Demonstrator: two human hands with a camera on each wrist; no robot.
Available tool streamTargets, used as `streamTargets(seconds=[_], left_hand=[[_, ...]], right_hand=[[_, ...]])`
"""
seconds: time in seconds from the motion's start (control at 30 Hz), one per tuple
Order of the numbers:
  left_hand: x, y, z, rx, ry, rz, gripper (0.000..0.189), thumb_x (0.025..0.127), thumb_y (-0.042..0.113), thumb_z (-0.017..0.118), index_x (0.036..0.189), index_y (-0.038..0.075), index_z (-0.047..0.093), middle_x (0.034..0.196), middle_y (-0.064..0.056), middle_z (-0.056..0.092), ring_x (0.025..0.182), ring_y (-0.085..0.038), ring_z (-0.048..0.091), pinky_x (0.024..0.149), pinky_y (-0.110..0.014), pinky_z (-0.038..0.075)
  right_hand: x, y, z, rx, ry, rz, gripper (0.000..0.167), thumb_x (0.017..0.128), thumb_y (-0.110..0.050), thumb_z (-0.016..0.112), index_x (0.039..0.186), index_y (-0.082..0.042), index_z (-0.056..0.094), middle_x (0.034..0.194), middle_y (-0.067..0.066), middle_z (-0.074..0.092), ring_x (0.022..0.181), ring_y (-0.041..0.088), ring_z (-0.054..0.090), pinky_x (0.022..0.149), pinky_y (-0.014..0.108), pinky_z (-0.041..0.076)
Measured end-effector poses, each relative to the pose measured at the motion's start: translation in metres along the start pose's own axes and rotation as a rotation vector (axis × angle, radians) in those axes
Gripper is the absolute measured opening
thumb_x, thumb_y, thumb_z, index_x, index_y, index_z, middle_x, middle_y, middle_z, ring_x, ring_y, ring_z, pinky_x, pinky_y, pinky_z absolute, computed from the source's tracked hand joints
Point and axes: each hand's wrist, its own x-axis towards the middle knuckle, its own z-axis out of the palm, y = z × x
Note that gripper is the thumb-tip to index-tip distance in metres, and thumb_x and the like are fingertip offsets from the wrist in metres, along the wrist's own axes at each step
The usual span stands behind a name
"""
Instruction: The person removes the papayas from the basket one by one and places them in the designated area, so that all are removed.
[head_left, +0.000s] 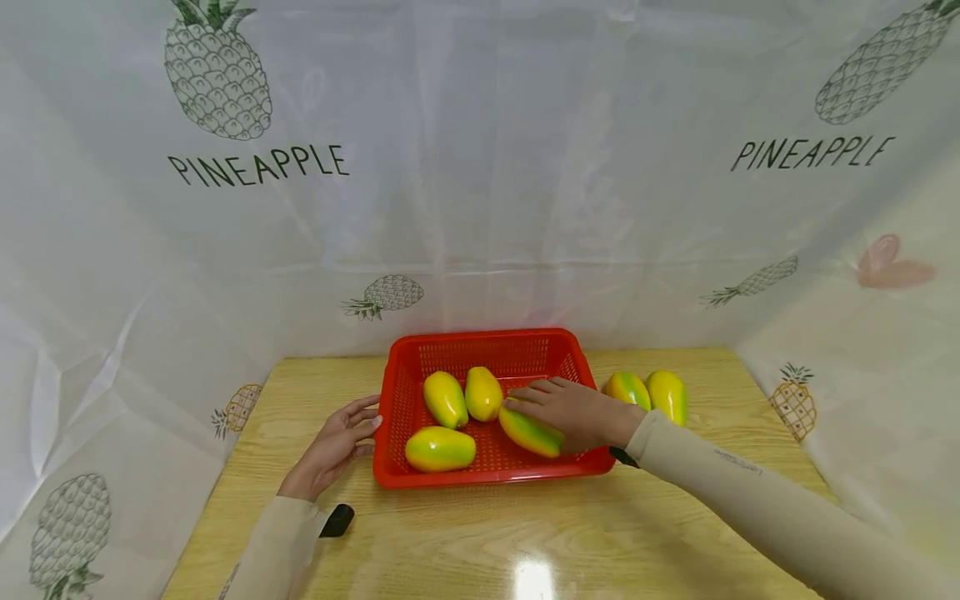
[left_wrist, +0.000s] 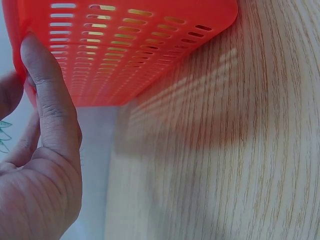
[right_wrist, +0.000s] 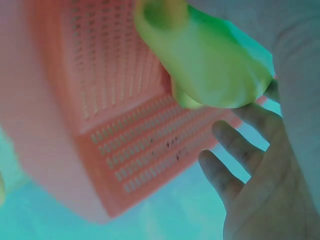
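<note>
A red plastic basket (head_left: pixel 495 477) with slotted walls stands on the wooden table. My left hand (head_left: pixel 335 450) is at its left rim, and the left wrist view shows fingers on both sides of that rim. Inside the basket, my right hand (head_left: pixel 573 412) holds a yellow-green papaya (head_left: pixel 528 432) from above, covering its right end. In the right wrist view the papaya (right_wrist: pixel 215 60) rests against the nearer fingers, while the others (right_wrist: pixel 220 172) stand spread away from it. Three more papayas lie in the basket's left half: one at front (head_left: pixel 440 450), two behind (head_left: pixel 445 398) (head_left: pixel 483 393).
Two papayas (head_left: pixel 628 388) (head_left: pixel 667 396) lie on the table (head_left: pixel 465 542) just right of the basket, partly behind my right forearm. A white sheet (head_left: pixel 510 183) printed with pineapples hangs behind the table and along both sides.
</note>
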Motion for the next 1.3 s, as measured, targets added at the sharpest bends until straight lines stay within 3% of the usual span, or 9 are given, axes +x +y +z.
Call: streamTargets(seconds=[0.43, 0.73, 1.3], left_hand=[[0.001, -0.001, -0.001, -0.001, -0.005, 0.000, 0.061, 0.111, 0.014, 0.057, 0.165, 0.003, 0.030, 0.127, -0.003, 0.060, 0.096, -0.010, 0.067, 0.078, -0.026, 0.060], [0.001, -0.001, -0.001, -0.001, -0.009, 0.000, 0.061, 0.111, 0.014, 0.057, 0.165, 0.003, 0.030, 0.127, -0.002, 0.059, 0.096, -0.010, 0.067, 0.078, -0.026, 0.060], [0.002, -0.001, -0.001, -0.008, -0.014, 0.006, 0.061, 0.111, 0.014, 0.057, 0.165, 0.003, 0.029, 0.128, -0.005, 0.059, 0.095, -0.010, 0.067, 0.077, -0.026, 0.060]], right_hand=[[-0.037, 0.020, -0.002, 0.065, 0.227, 0.029, 0.113, 0.075, -0.034, 0.099, 0.164, -0.008, 0.034, 0.164, 0.014, 0.043, 0.143, 0.039, 0.047, 0.116, 0.058, 0.043], [-0.060, 0.027, -0.003, 0.164, 0.318, 0.106, 0.109, 0.077, -0.024, 0.097, 0.164, -0.007, 0.033, 0.165, 0.017, 0.041, 0.145, 0.043, 0.044, 0.116, 0.062, 0.040], [-0.119, 0.065, 0.013, 0.155, 0.498, 0.236, 0.122, 0.065, -0.019, 0.104, 0.163, -0.003, 0.033, 0.161, 0.018, 0.040, 0.138, 0.045, 0.044, 0.106, 0.068, 0.044]])
